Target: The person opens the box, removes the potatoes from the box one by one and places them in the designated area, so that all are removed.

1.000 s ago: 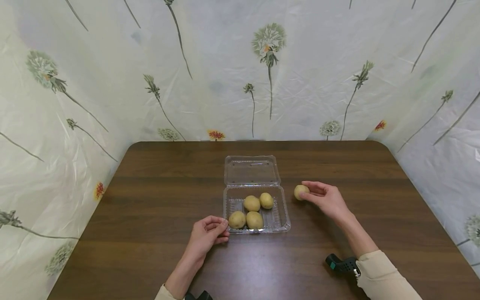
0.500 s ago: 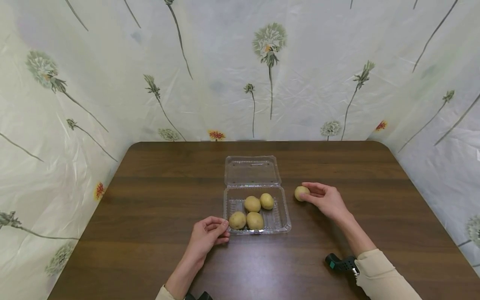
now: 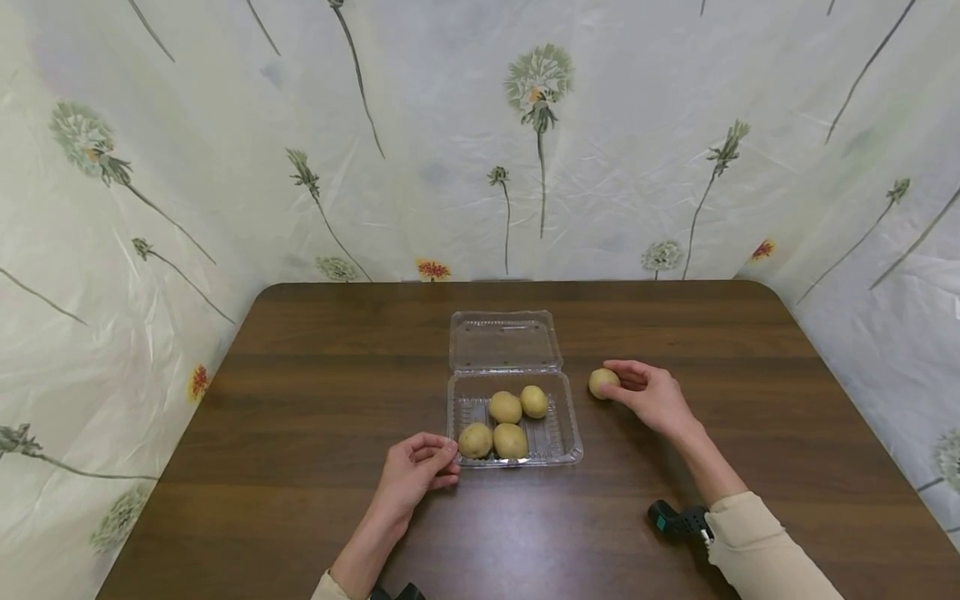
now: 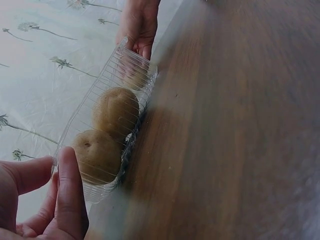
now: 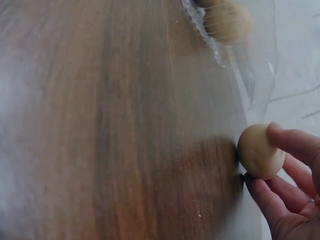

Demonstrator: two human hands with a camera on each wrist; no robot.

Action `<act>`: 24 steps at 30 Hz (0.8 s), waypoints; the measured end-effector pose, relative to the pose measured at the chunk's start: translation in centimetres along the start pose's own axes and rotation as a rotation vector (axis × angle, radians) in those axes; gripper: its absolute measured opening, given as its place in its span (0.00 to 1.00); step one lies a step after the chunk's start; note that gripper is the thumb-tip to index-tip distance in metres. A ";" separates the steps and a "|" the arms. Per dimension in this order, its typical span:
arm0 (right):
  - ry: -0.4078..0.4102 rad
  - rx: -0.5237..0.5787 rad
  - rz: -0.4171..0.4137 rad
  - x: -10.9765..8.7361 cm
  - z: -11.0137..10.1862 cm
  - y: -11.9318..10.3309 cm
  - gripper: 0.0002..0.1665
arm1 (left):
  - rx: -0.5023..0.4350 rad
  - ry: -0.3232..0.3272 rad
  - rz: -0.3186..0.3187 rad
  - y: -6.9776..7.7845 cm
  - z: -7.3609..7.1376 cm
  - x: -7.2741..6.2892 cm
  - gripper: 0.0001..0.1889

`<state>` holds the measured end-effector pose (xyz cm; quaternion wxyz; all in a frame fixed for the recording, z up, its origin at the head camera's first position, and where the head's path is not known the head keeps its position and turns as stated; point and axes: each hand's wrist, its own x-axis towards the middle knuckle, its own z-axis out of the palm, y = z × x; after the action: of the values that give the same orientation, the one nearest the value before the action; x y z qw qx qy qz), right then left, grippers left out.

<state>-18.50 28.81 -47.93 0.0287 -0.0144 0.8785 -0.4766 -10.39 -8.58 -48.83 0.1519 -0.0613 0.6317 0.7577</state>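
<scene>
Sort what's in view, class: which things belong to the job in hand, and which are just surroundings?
Job:
open container
four potatoes inside it
fifth potato, pinched in the right grip

Surroundings:
brown table
flower-print sheet
black wrist gear

We've got a glossy clear plastic box (image 3: 553,432), smooth mattish potatoes (image 3: 510,441), shiny wood-grain table (image 3: 337,375), crinkly sheeny backdrop (image 3: 435,100).

"Where does the head camera look from?"
"High on the near side, facing forward and down, farthest off: the wooden tabletop (image 3: 337,375), the dandelion-patterned sheet (image 3: 427,200)."
"And the wrists?"
"Low, close, rolled sideways. The left faces past the left hand (image 3: 411,468) along the clear plastic clamshell (image 3: 540,437) to the right hand (image 3: 654,400); the right faces a potato (image 5: 259,152)."
"Shared?"
"The clear plastic clamshell, in all three."
</scene>
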 end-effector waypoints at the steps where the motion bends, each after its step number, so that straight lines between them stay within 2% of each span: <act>1: 0.004 -0.007 0.002 0.0 0.0 0.0 0.31 | -0.003 0.002 -0.003 0.0 0.0 0.0 0.14; 24: 0.058 -0.114 -0.022 -0.1 -0.1 0.2 0.33 | -0.010 0.012 -0.003 0.4 0.3 -0.3 0.13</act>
<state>-18.40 29.02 -47.99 -0.0028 -0.0118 0.9044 -0.4264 -10.18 -8.38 -48.31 0.1492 -0.0676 0.6289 0.7601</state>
